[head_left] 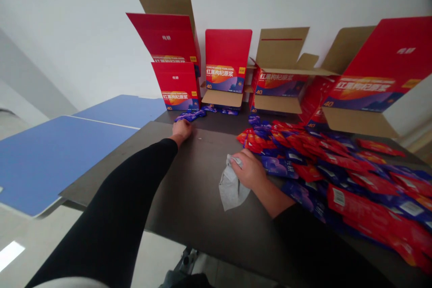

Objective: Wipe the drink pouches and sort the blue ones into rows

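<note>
Cartons in red stand in a row along the back of the dark table (192, 180), close to the pale wall (84, 36). At the left end is a stack of two, an upper carton (165, 36) with raised flaps over a lower carton (175, 78); next comes a middle carton (227, 65) with its red lid up and a brown flap folded out in front. Two further open units follow, a third carton (280, 82) and a right-end carton (364, 85), front flaps jutting over the surface. Sachet heap (317, 150), red and purple, spreads over the right side of the table, reaching close to the right hand (250, 170) and its forearm. Blue tabletop (67, 157) lies to the left, beyond the table edge. Right hand: fingers closed on a grey cloth (232, 189), bunched at the top, its lower part draped toward the table in front of the heap. Left hand (182, 129): fingers bent, at the near side of a small purple sachet group (191, 115) in front of the lower carton; fingertips partly hidden, so cannot tell whether they grasp the sachets or merely touch them.
</note>
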Demonstrator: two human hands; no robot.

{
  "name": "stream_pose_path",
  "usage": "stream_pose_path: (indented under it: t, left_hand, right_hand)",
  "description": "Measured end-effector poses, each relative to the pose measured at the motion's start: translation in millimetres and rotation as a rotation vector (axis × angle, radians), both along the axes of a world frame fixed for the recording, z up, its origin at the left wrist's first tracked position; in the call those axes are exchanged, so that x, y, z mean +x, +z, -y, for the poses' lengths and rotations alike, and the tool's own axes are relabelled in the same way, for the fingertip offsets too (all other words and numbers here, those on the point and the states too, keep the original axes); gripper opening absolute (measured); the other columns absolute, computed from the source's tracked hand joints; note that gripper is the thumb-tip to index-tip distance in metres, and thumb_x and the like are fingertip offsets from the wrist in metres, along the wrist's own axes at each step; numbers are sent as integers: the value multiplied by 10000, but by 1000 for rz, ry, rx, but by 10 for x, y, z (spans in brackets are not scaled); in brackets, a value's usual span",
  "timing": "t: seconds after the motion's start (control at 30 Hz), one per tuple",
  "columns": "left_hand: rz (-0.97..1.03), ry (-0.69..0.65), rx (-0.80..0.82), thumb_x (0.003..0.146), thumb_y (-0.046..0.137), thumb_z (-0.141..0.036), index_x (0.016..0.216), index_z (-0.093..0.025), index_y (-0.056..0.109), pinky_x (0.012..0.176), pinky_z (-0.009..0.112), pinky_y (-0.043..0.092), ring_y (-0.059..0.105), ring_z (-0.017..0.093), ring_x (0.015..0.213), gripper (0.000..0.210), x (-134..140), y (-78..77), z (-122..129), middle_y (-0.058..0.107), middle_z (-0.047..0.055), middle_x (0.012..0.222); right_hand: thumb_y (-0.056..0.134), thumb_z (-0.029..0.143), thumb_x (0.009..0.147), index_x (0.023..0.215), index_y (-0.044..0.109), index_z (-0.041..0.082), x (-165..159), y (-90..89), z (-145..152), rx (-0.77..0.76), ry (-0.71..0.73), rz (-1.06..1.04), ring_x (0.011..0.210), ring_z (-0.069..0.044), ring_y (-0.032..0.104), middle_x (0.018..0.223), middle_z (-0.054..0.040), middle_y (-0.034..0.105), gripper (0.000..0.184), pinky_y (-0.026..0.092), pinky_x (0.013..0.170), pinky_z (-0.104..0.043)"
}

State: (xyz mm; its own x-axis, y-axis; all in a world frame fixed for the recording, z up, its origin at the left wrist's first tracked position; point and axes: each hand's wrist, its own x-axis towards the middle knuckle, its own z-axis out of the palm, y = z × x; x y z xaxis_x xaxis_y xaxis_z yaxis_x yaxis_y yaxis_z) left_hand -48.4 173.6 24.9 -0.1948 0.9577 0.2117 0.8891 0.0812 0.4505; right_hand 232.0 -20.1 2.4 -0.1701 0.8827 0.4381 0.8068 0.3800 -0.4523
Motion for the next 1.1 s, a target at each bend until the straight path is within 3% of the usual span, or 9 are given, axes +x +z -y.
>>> stream_pose_path:
  t: [0.2,0.37,0.53,0.87,1.1]
  left_hand:
    - [-134,84,28,838,567,-309,1169,-209,687,975,425,448,553,323,1164,366,-225,-94,-148,629,138,1248]
    - [-222,-11,77,863,547,-369,1186,-218,651,1002,461,424,482,349,1237,371,-62,-174,-330,573,153,1298]
    - [-279,-112,67,859,569,-432,1274,-154,561,1079,436,347,466,334,1276,500,142,-234,-574,564,185,1308]
    - [-264,-74,30,875,501,-605,1434,-169,422,1091,504,325,493,385,1286,713,452,-220,-850,352,217,1514]
    - [-238,-39,44,919,433,-553,1338,-175,513,1076,526,324,502,386,1269,570,533,-231,-955,443,217,1424]
  right_hand:
    - [544,334,937,1006,707,245,29,-78,-40,43,43,-99,926,-198,642,1015,-50,668,197,500,840,-333]
    - [543,335,939,1005,699,244,36,-65,-15,15,46,-87,918,-195,650,1003,-44,668,192,512,847,-344]
    - [534,332,942,1012,690,239,42,-59,1,9,57,-89,925,-197,654,1005,-51,667,195,524,828,-344]
    - [533,302,946,1037,678,227,51,-40,34,-20,75,-87,948,-198,659,1019,-56,660,186,528,847,-352]
    - [530,304,950,1023,679,241,61,-45,38,-14,81,-81,955,-205,657,1023,-59,665,177,526,862,-358]
